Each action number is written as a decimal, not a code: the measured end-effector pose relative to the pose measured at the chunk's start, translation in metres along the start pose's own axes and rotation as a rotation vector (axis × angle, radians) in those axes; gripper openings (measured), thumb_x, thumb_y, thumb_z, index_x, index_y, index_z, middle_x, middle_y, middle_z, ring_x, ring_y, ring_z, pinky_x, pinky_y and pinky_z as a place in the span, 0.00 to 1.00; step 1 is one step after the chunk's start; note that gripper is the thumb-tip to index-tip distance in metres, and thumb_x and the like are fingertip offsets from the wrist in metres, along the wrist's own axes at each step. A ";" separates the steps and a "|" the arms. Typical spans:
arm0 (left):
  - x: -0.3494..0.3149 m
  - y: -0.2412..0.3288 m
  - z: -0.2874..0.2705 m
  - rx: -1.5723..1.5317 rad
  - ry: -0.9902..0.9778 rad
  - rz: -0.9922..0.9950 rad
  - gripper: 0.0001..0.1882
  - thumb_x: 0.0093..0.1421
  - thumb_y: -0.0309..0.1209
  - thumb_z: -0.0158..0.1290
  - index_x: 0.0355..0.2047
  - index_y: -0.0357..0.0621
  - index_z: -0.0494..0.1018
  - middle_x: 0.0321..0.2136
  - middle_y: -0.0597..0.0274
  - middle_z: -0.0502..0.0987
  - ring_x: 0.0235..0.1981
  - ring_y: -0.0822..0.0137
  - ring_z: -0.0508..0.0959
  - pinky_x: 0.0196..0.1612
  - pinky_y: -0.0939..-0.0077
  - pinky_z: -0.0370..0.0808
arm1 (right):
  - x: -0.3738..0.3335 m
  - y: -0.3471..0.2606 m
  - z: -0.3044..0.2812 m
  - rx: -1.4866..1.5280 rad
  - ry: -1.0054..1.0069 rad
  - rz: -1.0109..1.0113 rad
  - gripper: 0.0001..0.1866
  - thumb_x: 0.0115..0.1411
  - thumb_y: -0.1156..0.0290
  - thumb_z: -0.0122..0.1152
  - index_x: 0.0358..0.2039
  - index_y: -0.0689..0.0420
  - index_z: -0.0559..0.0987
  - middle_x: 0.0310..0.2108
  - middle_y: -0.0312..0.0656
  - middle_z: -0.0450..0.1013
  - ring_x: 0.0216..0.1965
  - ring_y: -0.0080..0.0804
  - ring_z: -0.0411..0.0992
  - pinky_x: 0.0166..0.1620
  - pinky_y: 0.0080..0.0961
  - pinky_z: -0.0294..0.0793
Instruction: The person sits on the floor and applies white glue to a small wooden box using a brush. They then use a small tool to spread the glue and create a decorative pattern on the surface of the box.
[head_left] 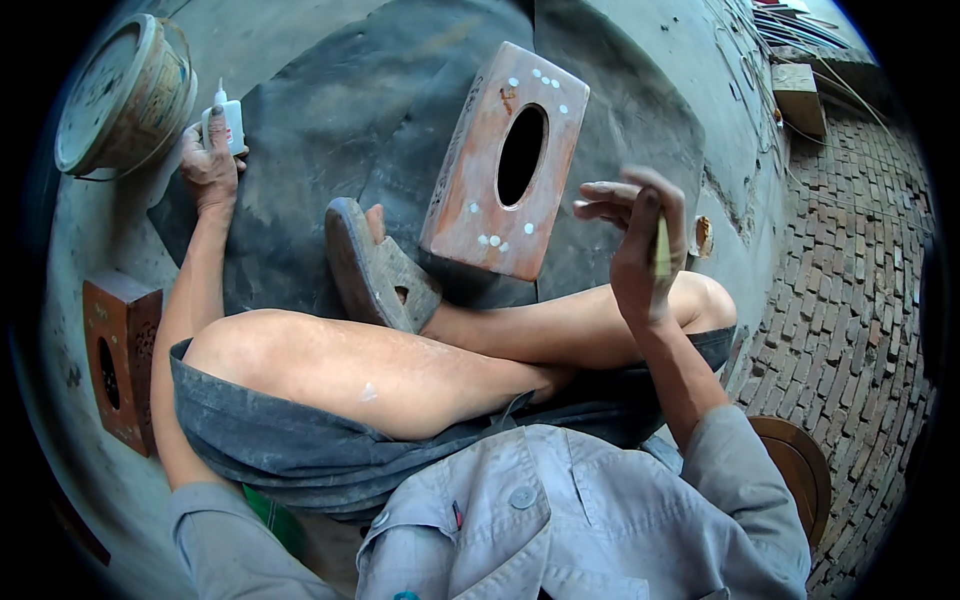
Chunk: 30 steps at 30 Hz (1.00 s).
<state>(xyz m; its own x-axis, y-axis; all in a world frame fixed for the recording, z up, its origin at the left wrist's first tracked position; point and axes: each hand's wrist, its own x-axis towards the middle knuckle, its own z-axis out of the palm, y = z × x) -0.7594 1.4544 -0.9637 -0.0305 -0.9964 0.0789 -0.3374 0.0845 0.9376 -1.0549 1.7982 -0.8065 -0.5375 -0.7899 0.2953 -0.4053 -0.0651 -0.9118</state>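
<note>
My grey shirt (560,520) fills the bottom of view, my bare legs crossed above it, one sandal (375,265) tipped sole-up. Left hand (210,165) stretched far out to the left, fingers wrapped around a small white glue bottle (228,120) standing nozzle-up on the dark mat (330,120), just beside a worn round bucket (125,90). Right hand (640,245) raised over my knee, pinching a thin yellowish stick (662,248) between thumb and fingers. Wooden tissue box (505,160) with oval slot and pale inlay dots rests on the mat beyond my foot, between both hands, touched by neither. Second wooden box (120,360) stands at far left.
</note>
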 end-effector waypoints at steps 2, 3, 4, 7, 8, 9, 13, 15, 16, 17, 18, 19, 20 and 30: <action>0.001 0.003 0.007 0.025 -0.011 0.001 0.33 0.65 0.59 0.53 0.40 0.35 0.73 0.23 0.58 0.80 0.17 0.70 0.80 0.17 0.79 0.72 | -0.001 -0.001 -0.021 -0.321 -0.142 -0.105 0.07 0.74 0.72 0.46 0.49 0.58 0.70 0.37 0.43 0.78 0.39 0.34 0.80 0.41 0.28 0.80; 0.000 0.003 0.007 0.043 -0.010 0.003 0.32 0.65 0.59 0.53 0.40 0.35 0.73 0.23 0.58 0.80 0.17 0.70 0.80 0.17 0.79 0.72 | 0.003 -0.005 -0.028 -0.491 -0.258 -0.079 0.07 0.70 0.74 0.54 0.46 0.59 0.70 0.42 0.47 0.80 0.41 0.37 0.80 0.42 0.29 0.79; -0.001 0.002 0.007 0.045 -0.008 0.004 0.32 0.65 0.59 0.53 0.40 0.35 0.73 0.23 0.58 0.80 0.17 0.70 0.80 0.16 0.78 0.72 | 0.010 -0.007 -0.027 -0.570 -0.341 -0.015 0.13 0.65 0.76 0.62 0.47 0.60 0.70 0.48 0.49 0.80 0.40 0.42 0.81 0.45 0.31 0.78; -0.001 0.002 0.005 0.031 0.004 0.013 0.31 0.66 0.58 0.53 0.39 0.35 0.73 0.23 0.58 0.80 0.17 0.69 0.80 0.16 0.77 0.72 | 0.047 0.001 -0.029 -0.738 -0.421 -0.225 0.20 0.58 0.73 0.70 0.47 0.60 0.70 0.40 0.48 0.78 0.36 0.51 0.77 0.41 0.38 0.76; -0.001 0.002 0.002 0.048 0.004 0.008 0.31 0.66 0.58 0.53 0.39 0.35 0.73 0.23 0.58 0.80 0.17 0.69 0.80 0.16 0.77 0.72 | 0.064 0.005 -0.031 -0.788 -0.428 -0.237 0.22 0.57 0.72 0.71 0.48 0.60 0.70 0.38 0.48 0.77 0.35 0.51 0.76 0.40 0.39 0.75; 0.000 0.004 -0.002 0.060 0.010 0.006 0.31 0.66 0.58 0.53 0.39 0.35 0.73 0.23 0.58 0.80 0.17 0.69 0.80 0.16 0.77 0.72 | 0.086 0.019 -0.034 -0.765 -0.416 -0.244 0.25 0.57 0.70 0.72 0.51 0.61 0.69 0.37 0.48 0.76 0.35 0.53 0.76 0.40 0.40 0.75; 0.000 -0.003 0.008 0.045 0.006 0.019 0.31 0.66 0.58 0.53 0.39 0.35 0.73 0.23 0.58 0.80 0.18 0.68 0.81 0.15 0.76 0.74 | 0.147 0.056 -0.036 -0.754 -0.523 -0.010 0.34 0.51 0.57 0.77 0.49 0.62 0.69 0.37 0.54 0.75 0.43 0.54 0.75 0.46 0.43 0.73; 0.001 0.000 0.006 0.060 0.003 0.007 0.31 0.66 0.58 0.53 0.38 0.36 0.73 0.23 0.58 0.80 0.18 0.68 0.81 0.15 0.75 0.74 | 0.156 0.062 -0.019 -0.791 -0.658 0.027 0.34 0.48 0.60 0.77 0.48 0.62 0.69 0.38 0.57 0.75 0.45 0.55 0.76 0.47 0.42 0.73; 0.000 0.002 0.005 0.055 0.001 -0.002 0.30 0.66 0.58 0.53 0.38 0.36 0.73 0.23 0.59 0.79 0.18 0.69 0.80 0.16 0.76 0.73 | 0.154 0.061 -0.011 -0.772 -0.684 0.059 0.32 0.47 0.59 0.76 0.46 0.62 0.69 0.39 0.57 0.75 0.45 0.56 0.75 0.48 0.42 0.74; 0.000 0.005 0.005 0.050 -0.001 -0.010 0.29 0.66 0.57 0.53 0.38 0.37 0.73 0.23 0.60 0.79 0.18 0.70 0.80 0.16 0.77 0.72 | 0.155 0.063 -0.002 -0.843 -0.662 0.035 0.31 0.48 0.60 0.75 0.46 0.62 0.68 0.38 0.57 0.75 0.45 0.55 0.75 0.48 0.43 0.73; -0.002 0.007 0.004 0.045 -0.006 -0.021 0.28 0.67 0.56 0.53 0.37 0.38 0.73 0.23 0.61 0.79 0.17 0.71 0.79 0.16 0.78 0.72 | 0.153 0.063 0.004 -0.914 -0.641 0.014 0.30 0.50 0.61 0.74 0.45 0.61 0.68 0.38 0.56 0.75 0.44 0.55 0.76 0.48 0.43 0.73; -0.004 0.007 0.005 0.046 -0.003 -0.025 0.28 0.67 0.56 0.53 0.37 0.38 0.73 0.23 0.61 0.79 0.17 0.71 0.79 0.16 0.78 0.72 | 0.152 0.061 0.004 -0.953 -0.623 0.029 0.29 0.50 0.60 0.74 0.44 0.61 0.68 0.37 0.56 0.75 0.43 0.56 0.76 0.47 0.43 0.74; -0.005 0.007 0.006 0.047 0.000 -0.029 0.28 0.67 0.56 0.53 0.38 0.38 0.73 0.23 0.61 0.79 0.17 0.71 0.79 0.16 0.78 0.72 | 0.150 0.058 0.003 -0.993 -0.604 0.045 0.28 0.50 0.60 0.73 0.43 0.61 0.68 0.36 0.56 0.75 0.43 0.57 0.76 0.46 0.43 0.74; 0.000 0.001 -0.001 0.060 0.026 0.019 0.30 0.66 0.57 0.54 0.39 0.37 0.74 0.22 0.58 0.79 0.16 0.68 0.80 0.16 0.75 0.72 | 0.108 0.030 -0.044 -0.979 0.056 0.653 0.39 0.50 0.53 0.70 0.53 0.71 0.68 0.47 0.68 0.76 0.53 0.62 0.75 0.56 0.44 0.73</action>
<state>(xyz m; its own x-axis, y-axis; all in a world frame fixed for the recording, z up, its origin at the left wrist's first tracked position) -0.7588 1.4540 -0.9624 -0.0137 -0.9943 0.1059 -0.3933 0.1028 0.9137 -1.1580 1.7376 -0.7889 -0.8750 -0.4710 -0.1122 -0.4235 0.8568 -0.2940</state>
